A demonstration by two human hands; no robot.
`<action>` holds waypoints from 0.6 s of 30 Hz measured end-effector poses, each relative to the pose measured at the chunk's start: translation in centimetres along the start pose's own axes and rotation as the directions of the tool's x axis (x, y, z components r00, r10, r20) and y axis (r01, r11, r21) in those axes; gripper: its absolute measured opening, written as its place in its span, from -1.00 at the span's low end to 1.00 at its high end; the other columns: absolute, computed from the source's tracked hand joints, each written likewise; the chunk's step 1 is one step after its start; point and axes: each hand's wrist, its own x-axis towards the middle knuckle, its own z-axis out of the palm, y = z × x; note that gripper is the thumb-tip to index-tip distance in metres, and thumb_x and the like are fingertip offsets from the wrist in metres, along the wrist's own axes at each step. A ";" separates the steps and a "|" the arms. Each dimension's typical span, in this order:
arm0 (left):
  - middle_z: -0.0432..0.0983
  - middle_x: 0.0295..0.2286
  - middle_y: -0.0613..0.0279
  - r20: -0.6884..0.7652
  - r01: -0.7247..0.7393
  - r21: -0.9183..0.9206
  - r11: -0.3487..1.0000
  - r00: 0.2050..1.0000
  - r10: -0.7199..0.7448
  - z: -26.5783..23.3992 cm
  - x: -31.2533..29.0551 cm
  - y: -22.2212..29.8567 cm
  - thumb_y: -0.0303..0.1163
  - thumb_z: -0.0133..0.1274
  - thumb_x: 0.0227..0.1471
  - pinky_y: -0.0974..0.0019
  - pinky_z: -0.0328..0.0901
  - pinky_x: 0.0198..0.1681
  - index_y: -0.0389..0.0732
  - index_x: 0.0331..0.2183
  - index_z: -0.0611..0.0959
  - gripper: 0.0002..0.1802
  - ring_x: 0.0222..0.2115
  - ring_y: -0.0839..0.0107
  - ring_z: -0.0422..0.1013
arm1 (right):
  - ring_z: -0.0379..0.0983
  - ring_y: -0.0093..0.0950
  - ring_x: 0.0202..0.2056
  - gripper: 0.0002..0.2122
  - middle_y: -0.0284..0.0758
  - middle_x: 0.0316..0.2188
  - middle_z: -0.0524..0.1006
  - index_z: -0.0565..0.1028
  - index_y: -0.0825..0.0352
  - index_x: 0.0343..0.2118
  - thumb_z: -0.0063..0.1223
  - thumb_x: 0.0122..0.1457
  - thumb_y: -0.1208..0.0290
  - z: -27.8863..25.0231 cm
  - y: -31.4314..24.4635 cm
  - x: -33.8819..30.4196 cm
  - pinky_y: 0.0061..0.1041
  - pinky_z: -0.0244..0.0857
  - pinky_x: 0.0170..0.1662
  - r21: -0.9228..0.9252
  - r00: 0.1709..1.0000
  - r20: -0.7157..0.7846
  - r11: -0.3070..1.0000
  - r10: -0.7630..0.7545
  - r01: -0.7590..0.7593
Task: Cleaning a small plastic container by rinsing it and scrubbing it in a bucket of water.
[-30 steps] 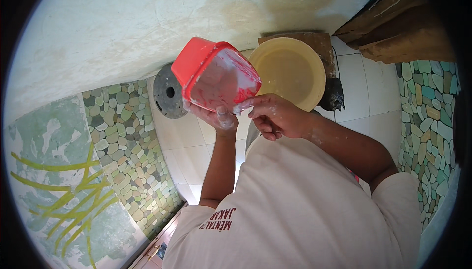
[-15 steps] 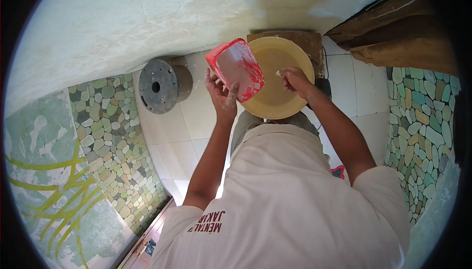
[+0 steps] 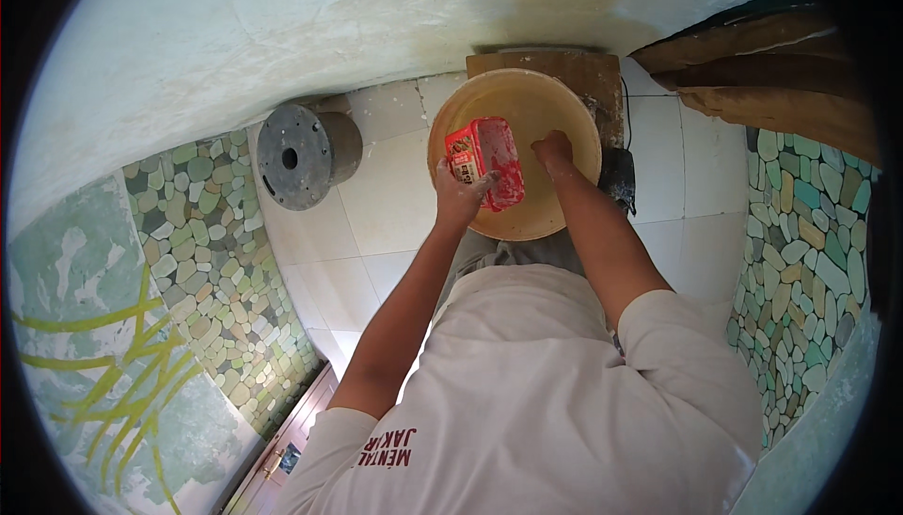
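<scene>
At far left, a mottled green-and-white panel (image 3: 71, 280) crossed by yellow strips adjoins a border of green and cream flat pebbles (image 3: 221, 266). Next, a grey cylindrical drum with a central hole (image 3: 296, 158) lies on pale square floor tiles (image 3: 381, 176), near the wall (image 3: 282, 35). At centre, the left hand (image 3: 459, 193) grasps a red rectangular plastic tub (image 3: 500, 172), its fingers around the near end; the tub, pale-smeared inside, is tilted with its opening toward the right, over the left part of a round yellow basin (image 3: 536, 223). The right hand (image 3: 555, 150) is over the basin's right part, apart from the tub; its fingers are mostly hidden, and whether they are clenched or released cannot be told. A brown wooden board (image 3: 604, 73) shows behind the basin.
</scene>
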 end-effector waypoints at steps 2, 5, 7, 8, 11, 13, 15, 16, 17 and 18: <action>0.45 -0.20 0.01 0.044 0.042 0.025 0.999 0.998 -0.043 0.2 1.6 -1.0 -0.37 0.41 -0.32 0.31 0.39 -0.20 -0.43 -0.03 0.22 -0.11 -0.24 0.35 0.46 | 0.51 -0.13 -0.20 -0.72 -0.02 -0.31 0.56 0.55 0.42 -0.30 -0.02 0.06 0.30 -0.8 -1.3 -1.0 -0.23 0.37 -0.14 0.049 0.995 -0.077 0.997 0.069 -0.066; 0.39 -0.14 -0.12 0.022 0.136 0.265 0.954 0.989 -0.147 1.9 3.4 -1.0 -0.29 0.43 -0.37 0.23 0.36 -0.15 -0.48 -0.03 0.19 -0.02 -0.19 0.23 0.43 | 0.48 -0.12 -0.13 -0.76 -0.06 -0.22 0.54 0.56 0.38 -0.28 -0.04 0.05 0.38 -1.7 -0.9 -0.8 -0.22 0.37 -0.10 0.082 0.980 -0.116 0.985 0.163 -0.154; 0.32 -0.11 -0.19 -0.032 0.043 0.409 0.912 0.999 -0.032 2.9 5.4 -3.4 -0.24 0.44 -0.41 0.17 0.33 -0.10 -0.47 0.00 0.15 0.05 -0.16 0.12 0.40 | 0.47 -0.11 -0.13 -0.75 -0.06 -0.23 0.54 0.56 0.38 -0.29 -0.06 0.06 0.36 -0.8 -0.6 -0.8 -0.21 0.35 -0.09 0.164 0.961 -0.240 0.982 0.136 -0.098; 0.26 -0.08 -0.25 -0.071 -0.031 0.549 0.835 0.994 0.084 3.5 6.0 -4.1 -0.20 0.45 -0.45 0.11 0.30 -0.06 -0.46 0.03 0.12 0.13 -0.14 0.01 0.36 | 0.46 -0.09 -0.13 -0.74 -0.05 -0.23 0.54 0.56 0.38 -0.29 -0.09 0.08 0.34 -0.3 -0.2 -0.6 -0.20 0.33 -0.07 0.236 0.928 -0.352 0.971 0.120 -0.037; 0.15 -0.05 -0.31 -0.076 0.005 0.615 0.788 0.996 0.053 5.3 7.0 -4.6 -0.18 0.45 -0.49 0.02 0.23 0.00 -0.40 0.10 0.04 0.23 -0.08 -0.14 0.25 | 0.47 -0.07 -0.16 -0.70 -0.04 -0.26 0.54 0.57 0.38 -0.31 -0.12 0.09 0.27 -0.5 1.5 0.6 -0.19 0.33 -0.08 0.097 0.993 -0.118 0.995 0.021 -0.009; 0.14 -0.05 -0.29 -0.047 0.007 0.654 0.757 0.998 0.031 6.2 7.0 -4.6 -0.18 0.45 -0.49 0.01 0.23 0.00 -0.37 0.12 0.02 0.25 -0.07 -0.15 0.24 | 0.48 -0.09 -0.20 -0.70 -0.03 -0.31 0.55 0.57 0.40 -0.37 -0.08 0.08 0.24 0.2 2.4 0.9 -0.18 0.33 -0.11 0.107 0.992 -0.119 0.994 0.042 -0.029; 0.14 -0.06 -0.26 -0.039 0.020 0.695 0.719 0.999 0.010 6.2 7.0 -4.4 -0.18 0.45 -0.50 0.00 0.24 0.00 -0.34 0.14 0.00 0.28 -0.06 -0.15 0.22 | 0.49 -0.10 -0.23 -0.69 -0.02 -0.36 0.55 0.57 0.41 -0.43 -0.03 0.07 0.21 0.7 1.9 0.2 -0.17 0.33 -0.14 0.121 0.993 -0.105 0.992 0.047 -0.034; 0.13 -0.06 -0.23 -0.032 0.016 0.714 0.700 0.999 0.010 5.7 7.0 -4.5 -0.17 0.45 -0.49 -0.01 0.24 -0.01 -0.33 0.15 0.00 0.28 -0.05 -0.14 0.21 | 0.50 -0.11 -0.25 -0.68 -0.03 -0.37 0.56 0.56 0.41 -0.44 0.03 0.04 0.18 0.5 0.8 -0.6 -0.18 0.33 -0.15 0.215 0.989 -0.070 0.970 0.128 -0.111; 0.12 -0.05 -0.20 -0.013 0.001 0.729 0.684 1.000 0.013 5.8 7.0 -4.5 -0.17 0.45 -0.48 -0.02 0.24 -0.01 -0.32 0.15 -0.01 0.28 -0.04 -0.13 0.21 | 0.50 -0.11 -0.26 -0.67 -0.03 -0.38 0.56 0.56 0.41 -0.45 0.09 0.00 0.16 0.3 0.6 -1.0 -0.18 0.34 -0.17 0.305 0.976 -0.038 0.933 0.213 -0.192; 0.12 -0.05 -0.20 -0.007 -0.002 0.728 0.686 1.000 0.011 5.9 6.9 -4.6 -0.17 0.45 -0.48 -0.02 0.24 -0.01 -0.32 0.15 -0.01 0.28 -0.04 -0.13 0.21 | 0.50 -0.11 -0.26 -0.67 -0.03 -0.38 0.56 0.56 0.41 -0.45 0.09 0.00 0.16 0.2 0.3 -1.4 -0.18 0.34 -0.17 0.303 0.975 -0.041 0.932 0.219 -0.196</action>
